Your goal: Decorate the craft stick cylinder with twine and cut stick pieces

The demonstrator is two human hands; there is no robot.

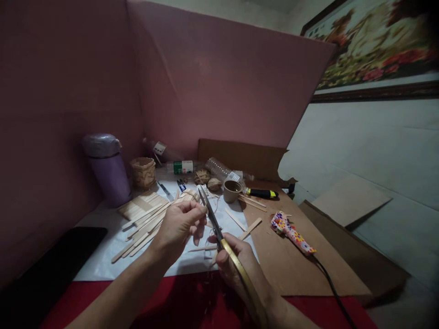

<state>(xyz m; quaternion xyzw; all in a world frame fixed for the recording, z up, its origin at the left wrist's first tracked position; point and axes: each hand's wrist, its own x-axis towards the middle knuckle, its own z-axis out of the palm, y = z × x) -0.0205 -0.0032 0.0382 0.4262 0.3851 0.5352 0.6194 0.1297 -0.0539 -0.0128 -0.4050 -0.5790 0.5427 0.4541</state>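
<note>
My right hand (240, 260) grips a pair of scissors (213, 218) with dark blades and gold handles. The blades point up and away, close beside my left fingertips, and look slightly apart at the tips. My left hand (181, 221) is closed in a pinch, thumb against fingers; what sits between them is too small and dim to name. Beneath and left of it lie several flat wooden craft sticks (137, 235) on a white sheet (99, 256). A few more sticks (252, 228) are scattered to the right, near small trimmings.
A patterned glue gun (291, 232) with a black cord rests on cardboard (308, 274). Behind stand a small cup (232, 192), twine balls (202, 176), plastic bottles (183, 167), a woven basket (143, 172) and a purple tumbler (109, 176). A black-and-yellow handle (262, 193) lies right.
</note>
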